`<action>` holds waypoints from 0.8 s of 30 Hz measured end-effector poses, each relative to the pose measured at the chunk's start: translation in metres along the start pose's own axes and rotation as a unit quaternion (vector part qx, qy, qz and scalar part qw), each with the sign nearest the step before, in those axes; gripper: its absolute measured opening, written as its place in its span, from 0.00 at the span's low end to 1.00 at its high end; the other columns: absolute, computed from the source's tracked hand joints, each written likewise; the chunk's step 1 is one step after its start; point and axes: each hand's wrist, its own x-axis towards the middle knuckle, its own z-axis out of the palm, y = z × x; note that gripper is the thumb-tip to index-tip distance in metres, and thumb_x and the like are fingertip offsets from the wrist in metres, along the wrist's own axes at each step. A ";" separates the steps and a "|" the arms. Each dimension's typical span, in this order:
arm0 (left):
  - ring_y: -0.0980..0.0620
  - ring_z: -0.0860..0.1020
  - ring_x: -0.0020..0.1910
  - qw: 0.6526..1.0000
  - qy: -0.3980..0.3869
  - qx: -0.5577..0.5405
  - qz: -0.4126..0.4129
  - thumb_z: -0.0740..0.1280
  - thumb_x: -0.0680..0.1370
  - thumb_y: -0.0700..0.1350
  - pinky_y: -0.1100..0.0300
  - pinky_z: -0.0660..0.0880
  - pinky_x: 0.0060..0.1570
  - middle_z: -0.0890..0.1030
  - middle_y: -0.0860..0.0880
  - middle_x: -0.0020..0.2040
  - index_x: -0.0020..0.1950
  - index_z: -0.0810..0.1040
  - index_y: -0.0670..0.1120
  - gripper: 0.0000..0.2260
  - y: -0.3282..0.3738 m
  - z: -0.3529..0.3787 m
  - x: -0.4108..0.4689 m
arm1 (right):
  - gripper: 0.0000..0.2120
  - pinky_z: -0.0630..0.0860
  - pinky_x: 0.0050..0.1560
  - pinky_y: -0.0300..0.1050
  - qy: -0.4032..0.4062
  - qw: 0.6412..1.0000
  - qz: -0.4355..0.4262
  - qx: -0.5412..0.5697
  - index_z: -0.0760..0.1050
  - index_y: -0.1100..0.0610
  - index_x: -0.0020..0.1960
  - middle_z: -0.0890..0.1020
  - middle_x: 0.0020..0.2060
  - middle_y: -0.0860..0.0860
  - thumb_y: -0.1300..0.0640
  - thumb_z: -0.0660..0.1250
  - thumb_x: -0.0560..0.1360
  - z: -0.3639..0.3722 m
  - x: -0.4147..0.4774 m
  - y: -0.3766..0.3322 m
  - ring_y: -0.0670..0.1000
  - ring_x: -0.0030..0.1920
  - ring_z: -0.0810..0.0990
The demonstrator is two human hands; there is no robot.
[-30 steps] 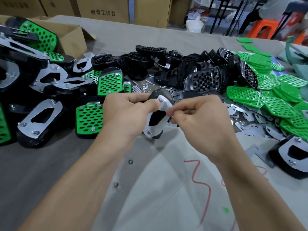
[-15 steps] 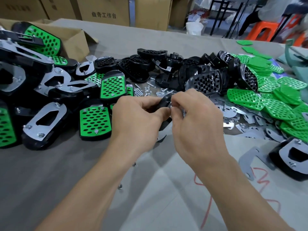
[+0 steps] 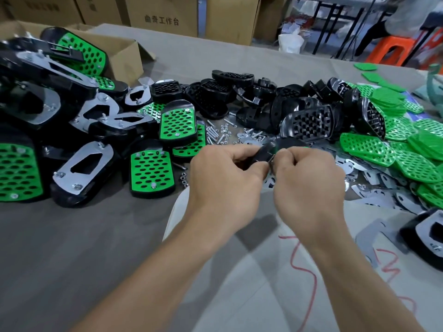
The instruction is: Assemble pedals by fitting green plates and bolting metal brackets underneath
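Mid-frame, above the worktop [image 3: 72, 248]: black pedal [image 3: 266, 152] held off the surface. Left-hand grip [image 3: 225, 178] clenched round its left end. Right-hand grip [image 3: 309, 180] pinching its right edge, fingertips hidden. Finished green-faced pedals [image 3: 151, 173] to the left, loose bolts [image 3: 215, 134] beyond the hands, green plates [image 3: 407, 144] and metal brackets [image 3: 383, 195] to the right.

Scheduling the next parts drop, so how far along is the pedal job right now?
Done: a pile of finished pedals on the left, plated and bracketed. In hand: the left hand grips one black pedal while the right hand pinches at its edge; the exact part is hidden. Left: many bare black shells, loose green plates, loose metal brackets, plus bolts and nuts.
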 end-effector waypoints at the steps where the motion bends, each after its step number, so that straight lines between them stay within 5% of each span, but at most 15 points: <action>1: 0.65 0.83 0.38 1.000 0.007 0.004 0.002 0.76 0.69 0.49 0.58 0.83 0.45 0.85 0.63 0.37 0.49 0.88 0.57 0.10 0.000 0.000 0.000 | 0.20 0.65 0.28 0.41 -0.022 1.000 -0.014 0.018 0.73 0.55 0.29 0.74 0.22 0.50 0.52 0.63 0.79 -0.004 0.002 0.002 0.49 0.27 0.71; 4: 0.68 0.82 0.37 1.000 0.016 0.017 0.015 0.77 0.71 0.48 0.62 0.82 0.43 0.83 0.67 0.37 0.46 0.85 0.61 0.08 0.001 -0.001 0.000 | 0.17 0.66 0.29 0.36 -0.052 0.994 -0.096 -0.005 0.74 0.52 0.31 0.77 0.26 0.41 0.51 0.66 0.78 -0.012 0.005 0.005 0.47 0.30 0.73; 10: 0.66 0.82 0.36 1.000 0.018 -0.013 -0.002 0.76 0.69 0.48 0.60 0.83 0.43 0.85 0.64 0.36 0.51 0.88 0.55 0.12 0.000 -0.002 0.002 | 0.10 0.65 0.33 0.38 -0.037 0.984 -0.163 -0.063 0.76 0.56 0.36 0.75 0.26 0.49 0.57 0.68 0.76 -0.009 0.005 0.007 0.48 0.32 0.73; 15: 0.55 0.82 0.38 0.994 0.053 0.043 0.083 0.75 0.70 0.44 0.55 0.79 0.42 0.85 0.55 0.36 0.47 0.87 0.53 0.07 -0.002 0.000 -0.004 | 0.12 0.61 0.29 0.45 -0.066 0.994 -0.064 0.065 0.76 0.59 0.33 0.71 0.21 0.49 0.55 0.68 0.73 -0.005 0.005 0.010 0.50 0.26 0.66; 16: 0.51 0.81 0.38 0.987 0.061 0.083 0.127 0.74 0.70 0.43 0.54 0.78 0.42 0.84 0.53 0.37 0.46 0.87 0.51 0.07 -0.002 0.000 -0.005 | 0.13 0.60 0.29 0.45 -0.109 0.980 -0.001 0.169 0.75 0.61 0.31 0.71 0.21 0.49 0.57 0.68 0.73 -0.006 0.009 0.012 0.49 0.25 0.64; 18: 0.51 0.80 0.43 0.967 0.072 0.142 0.197 0.72 0.70 0.43 0.59 0.75 0.47 0.85 0.53 0.42 0.49 0.87 0.49 0.10 -0.001 -0.001 -0.007 | 0.18 0.59 0.31 0.45 -0.220 0.887 0.136 0.383 0.77 0.61 0.26 0.73 0.24 0.55 0.64 0.66 0.75 -0.006 0.014 0.015 0.50 0.25 0.65; 20: 0.52 0.81 0.46 0.964 0.074 0.142 0.211 0.72 0.70 0.42 0.63 0.74 0.50 0.86 0.54 0.45 0.52 0.88 0.49 0.12 0.001 -0.003 -0.005 | 0.20 0.60 0.30 0.44 -0.283 0.832 0.162 0.449 0.80 0.59 0.28 0.76 0.26 0.57 0.64 0.63 0.78 -0.006 0.016 0.018 0.52 0.26 0.68; 22: 0.56 0.83 0.45 0.987 0.066 0.067 0.133 0.73 0.72 0.41 0.60 0.77 0.50 0.87 0.57 0.43 0.50 0.88 0.51 0.10 0.005 -0.007 0.001 | 0.18 0.66 0.28 0.43 -0.222 0.887 0.084 0.396 0.81 0.59 0.31 0.79 0.28 0.58 0.58 0.64 0.79 -0.005 0.017 0.022 0.52 0.27 0.72; 24: 0.54 0.86 0.43 0.992 0.051 -0.116 -0.025 0.74 0.73 0.38 0.57 0.82 0.47 0.87 0.56 0.41 0.47 0.89 0.50 0.09 0.008 -0.018 0.014 | 0.12 0.74 0.33 0.44 -0.077 0.964 -0.001 0.256 0.83 0.56 0.41 0.83 0.32 0.52 0.49 0.68 0.77 -0.003 0.015 0.023 0.47 0.31 0.79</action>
